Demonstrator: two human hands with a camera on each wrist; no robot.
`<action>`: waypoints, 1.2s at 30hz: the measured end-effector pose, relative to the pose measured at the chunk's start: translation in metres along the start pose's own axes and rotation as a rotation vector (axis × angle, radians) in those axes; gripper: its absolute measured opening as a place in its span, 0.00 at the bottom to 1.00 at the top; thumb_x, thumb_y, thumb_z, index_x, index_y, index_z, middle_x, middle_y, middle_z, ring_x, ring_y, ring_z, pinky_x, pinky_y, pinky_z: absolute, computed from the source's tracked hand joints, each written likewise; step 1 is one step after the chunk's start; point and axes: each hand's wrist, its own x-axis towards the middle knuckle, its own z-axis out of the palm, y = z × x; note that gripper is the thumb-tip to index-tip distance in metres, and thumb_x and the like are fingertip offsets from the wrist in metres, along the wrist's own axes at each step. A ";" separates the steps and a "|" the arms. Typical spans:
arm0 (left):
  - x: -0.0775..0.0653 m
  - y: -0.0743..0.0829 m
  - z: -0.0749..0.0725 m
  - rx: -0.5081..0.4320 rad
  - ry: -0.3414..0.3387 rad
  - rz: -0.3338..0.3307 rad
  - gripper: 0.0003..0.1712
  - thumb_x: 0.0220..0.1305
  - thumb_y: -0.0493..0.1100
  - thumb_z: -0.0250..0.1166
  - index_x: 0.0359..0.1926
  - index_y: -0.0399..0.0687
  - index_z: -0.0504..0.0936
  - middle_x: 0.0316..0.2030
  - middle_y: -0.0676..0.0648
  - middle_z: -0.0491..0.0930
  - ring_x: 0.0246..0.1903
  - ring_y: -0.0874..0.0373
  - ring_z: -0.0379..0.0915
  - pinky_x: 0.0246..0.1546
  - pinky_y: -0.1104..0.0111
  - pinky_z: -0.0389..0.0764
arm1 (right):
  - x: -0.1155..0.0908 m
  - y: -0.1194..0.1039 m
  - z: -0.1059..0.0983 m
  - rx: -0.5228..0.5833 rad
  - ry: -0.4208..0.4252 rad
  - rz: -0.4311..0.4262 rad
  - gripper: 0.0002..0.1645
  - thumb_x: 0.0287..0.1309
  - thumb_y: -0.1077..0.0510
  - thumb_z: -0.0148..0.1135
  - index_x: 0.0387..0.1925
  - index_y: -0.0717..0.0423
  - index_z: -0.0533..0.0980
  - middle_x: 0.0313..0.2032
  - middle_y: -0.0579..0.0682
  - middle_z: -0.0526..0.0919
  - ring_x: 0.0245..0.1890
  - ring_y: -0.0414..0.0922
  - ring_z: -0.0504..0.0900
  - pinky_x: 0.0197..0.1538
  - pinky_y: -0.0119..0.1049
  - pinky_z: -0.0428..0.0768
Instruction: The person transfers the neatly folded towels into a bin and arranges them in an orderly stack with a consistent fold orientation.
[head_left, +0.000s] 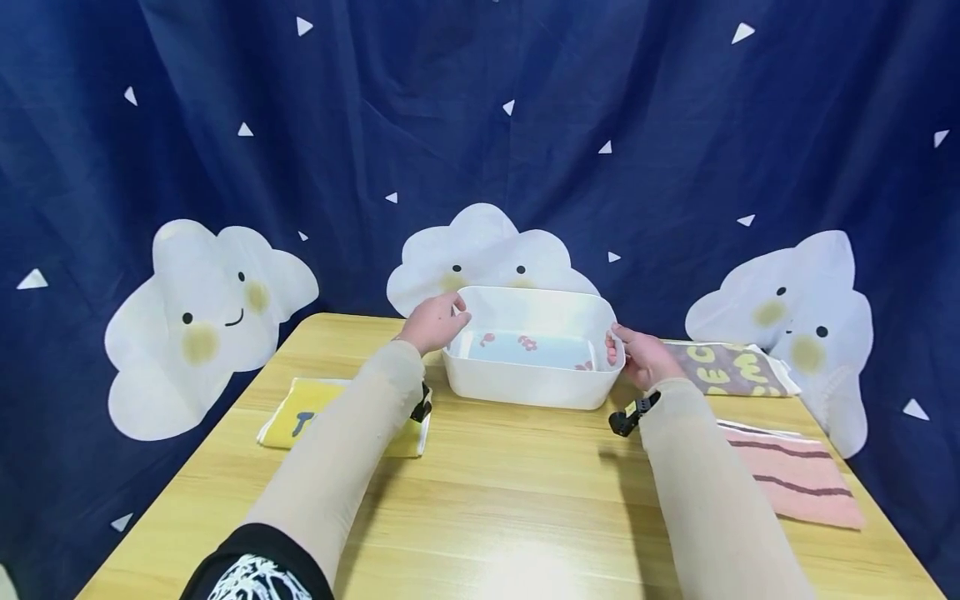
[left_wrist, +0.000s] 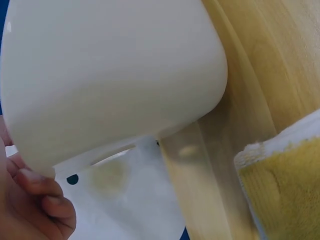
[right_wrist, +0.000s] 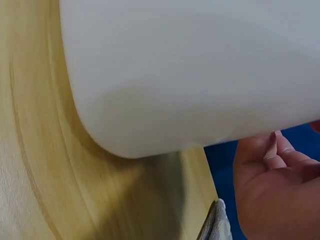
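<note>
A white rectangular bin [head_left: 528,388] with rounded corners stands at the far side of the table, held between both hands. Its light blue inner bottom [head_left: 555,352] carries pink flower shapes. My left hand [head_left: 437,322] grips the bin's left end at the rim; in the left wrist view, curled fingers [left_wrist: 42,187] show beside the white wall [left_wrist: 115,75]. At the opposite end my right hand [head_left: 647,357] holds the rim, with fingertips showing on the inner side. The right wrist view has that hand [right_wrist: 275,190] beneath the bin's edge [right_wrist: 175,100].
A folded yellow towel [head_left: 288,415] lies on the wooden table [head_left: 510,492] beside the left forearm. Right of the right hand are a folded brown towel with yellow letters [head_left: 723,369] and a pink striped towel [head_left: 798,479]. A dark blue curtain [head_left: 450,100] hangs behind the table.
</note>
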 end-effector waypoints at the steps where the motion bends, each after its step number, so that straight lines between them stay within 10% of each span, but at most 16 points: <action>1: -0.001 0.000 -0.002 -0.006 -0.005 0.011 0.15 0.73 0.53 0.56 0.53 0.50 0.75 0.35 0.46 0.79 0.35 0.50 0.75 0.40 0.58 0.76 | 0.000 0.000 0.001 0.004 0.009 0.007 0.16 0.79 0.55 0.47 0.41 0.66 0.69 0.28 0.50 0.74 0.21 0.41 0.72 0.29 0.29 0.76; 36: -0.082 -0.025 -0.032 0.145 0.026 0.150 0.29 0.72 0.55 0.60 0.66 0.44 0.71 0.59 0.42 0.75 0.56 0.46 0.74 0.55 0.50 0.75 | -0.005 -0.009 0.002 -0.229 0.068 0.025 0.19 0.78 0.56 0.50 0.55 0.69 0.68 0.31 0.51 0.82 0.31 0.42 0.80 0.43 0.33 0.81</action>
